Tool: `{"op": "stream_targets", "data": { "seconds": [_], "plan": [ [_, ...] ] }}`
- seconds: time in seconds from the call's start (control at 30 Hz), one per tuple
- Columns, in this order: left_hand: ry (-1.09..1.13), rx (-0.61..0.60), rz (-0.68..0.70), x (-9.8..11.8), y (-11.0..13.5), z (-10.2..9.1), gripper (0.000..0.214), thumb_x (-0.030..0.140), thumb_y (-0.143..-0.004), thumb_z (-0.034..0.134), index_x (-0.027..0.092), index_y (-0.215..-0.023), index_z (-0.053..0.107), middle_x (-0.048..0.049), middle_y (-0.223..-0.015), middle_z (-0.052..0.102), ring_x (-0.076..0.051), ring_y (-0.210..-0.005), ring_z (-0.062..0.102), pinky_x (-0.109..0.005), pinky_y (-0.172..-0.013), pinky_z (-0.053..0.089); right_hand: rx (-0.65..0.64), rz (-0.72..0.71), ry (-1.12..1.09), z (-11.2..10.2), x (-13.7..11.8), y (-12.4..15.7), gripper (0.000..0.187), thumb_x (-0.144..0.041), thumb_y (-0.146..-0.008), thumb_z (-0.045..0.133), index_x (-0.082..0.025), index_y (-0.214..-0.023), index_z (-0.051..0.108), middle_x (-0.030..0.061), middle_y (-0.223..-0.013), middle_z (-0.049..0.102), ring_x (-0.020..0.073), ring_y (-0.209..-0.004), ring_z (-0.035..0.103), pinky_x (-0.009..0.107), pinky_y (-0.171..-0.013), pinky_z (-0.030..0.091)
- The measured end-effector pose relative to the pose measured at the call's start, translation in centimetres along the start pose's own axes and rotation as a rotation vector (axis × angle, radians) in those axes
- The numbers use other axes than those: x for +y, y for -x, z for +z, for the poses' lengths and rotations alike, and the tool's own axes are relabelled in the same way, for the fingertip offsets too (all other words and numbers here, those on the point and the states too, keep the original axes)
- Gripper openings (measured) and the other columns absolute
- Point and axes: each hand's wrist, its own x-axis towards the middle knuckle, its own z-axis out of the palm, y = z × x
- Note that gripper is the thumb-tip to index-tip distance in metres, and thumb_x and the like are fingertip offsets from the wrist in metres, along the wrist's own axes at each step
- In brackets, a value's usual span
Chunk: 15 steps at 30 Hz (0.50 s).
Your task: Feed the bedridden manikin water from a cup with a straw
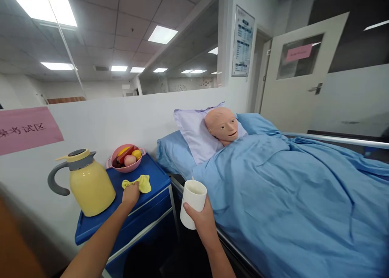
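My left hand (131, 193) is closed on a crumpled yellow cloth (145, 184), pressed against the blue top of a bedside cabinet (119, 180). Part of the cloth sticks out on either side of my fingers. In my right hand (203, 216) is a white mug (194, 193), gripped round its side with the thumb across the front. It is held upright off the cabinet, beside the bed's edge. Left of the cloth stands a yellow thermos jug (90, 187) with a grey handle. Behind the cloth sits a pink basket (133, 168) of fruit.
A manikin (221, 124) lies in the bed, its head on a pale purple pillow (194, 128), under a blue quilt (273, 189). A metal bed rail (337, 139) runs along the far side. Behind the cabinet is a white partition (146, 114) with a pink sign (30, 128).
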Motion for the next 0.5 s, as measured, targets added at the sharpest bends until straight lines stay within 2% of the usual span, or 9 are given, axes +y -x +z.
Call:
{"op": "stream_targets", "data": {
  "seconds": [0.13, 0.2, 0.3, 0.4, 0.47, 0.5],
  "plan": [
    [0.315, -0.017, -0.031, 3.5, 1.4, 0.8, 0.007, 0.015, -0.081, 0.057, 0.017, -0.080, 0.064, -0.0157, -0.086, 0.072, -0.037, -0.111, 0.063, -0.047, -0.097, 0.044, -0.011, -0.019, -0.012, -0.6, -0.9, 0.2, 0.055, -0.039, -0.064, 0.081, -0.020, -0.110, 0.057, 0.0069, -0.103, 0.070, 0.0274, -0.092, 0.065, 0.042, -0.082, 0.053],
    [0.515, -0.036, -0.055, 5.5, 2.1, 0.5, 0.014, 0.025, -0.088, 0.054, 0.016, -0.088, 0.065, -0.0155, -0.095, 0.073, -0.033, -0.105, 0.067, -0.043, -0.090, 0.050, 0.008, -0.036, -0.059, -0.5, -1.5, 0.4, 0.058, -0.040, -0.063, 0.081, -0.020, -0.112, 0.057, 0.0061, -0.101, 0.070, 0.0264, -0.089, 0.064, 0.042, -0.081, 0.053],
    [0.788, -0.088, -0.058, 7.8, 3.8, -1.0, 0.034, 0.039, -0.097, 0.041, 0.018, -0.114, 0.062, -0.0141, -0.117, 0.071, -0.026, -0.103, 0.069, -0.041, -0.084, 0.056, 0.019, -0.039, -0.109, -0.2, -2.4, 0.9, 0.058, -0.039, -0.063, 0.081, -0.020, -0.113, 0.058, 0.0056, -0.100, 0.070, 0.0257, -0.088, 0.064, 0.041, -0.079, 0.054],
    [1.273, -0.125, -0.049, 7.5, 6.7, -2.3, 0.038, 0.046, -0.098, 0.040, 0.025, -0.124, 0.059, -0.0091, -0.130, 0.066, -0.025, -0.113, 0.065, -0.044, -0.089, 0.056, 0.012, -0.018, -0.137, 0.1, -3.0, 1.4, 0.060, -0.040, -0.063, 0.080, -0.020, -0.115, 0.058, 0.0045, -0.097, 0.069, 0.0256, -0.088, 0.064, 0.041, -0.080, 0.053],
    [1.634, -0.048, -0.155, 5.9, 9.4, -2.1, 0.029, 0.038, -0.097, 0.047, 0.028, -0.119, 0.062, -0.0066, -0.123, 0.070, -0.025, -0.112, 0.066, -0.046, -0.092, 0.055, 0.000, -0.011, -0.136, 0.4, -3.1, 1.7, 0.060, -0.040, -0.063, 0.081, -0.021, -0.115, 0.058, 0.0040, -0.096, 0.069, 0.0258, -0.088, 0.065, 0.041, -0.080, 0.053],
    [1.736, 0.025, -0.260, 4.8, 10.8, -1.7, 0.025, 0.031, -0.096, 0.048, 0.029, -0.116, 0.064, -0.0055, -0.114, 0.073, -0.024, -0.107, 0.068, -0.046, -0.092, 0.055, -0.012, -0.009, -0.131, 0.5, -3.1, 1.8, 0.061, -0.040, -0.062, 0.081, -0.021, -0.116, 0.058, 0.0039, -0.096, 0.069, 0.0260, -0.088, 0.065, 0.041, -0.080, 0.053]
  ]
}}
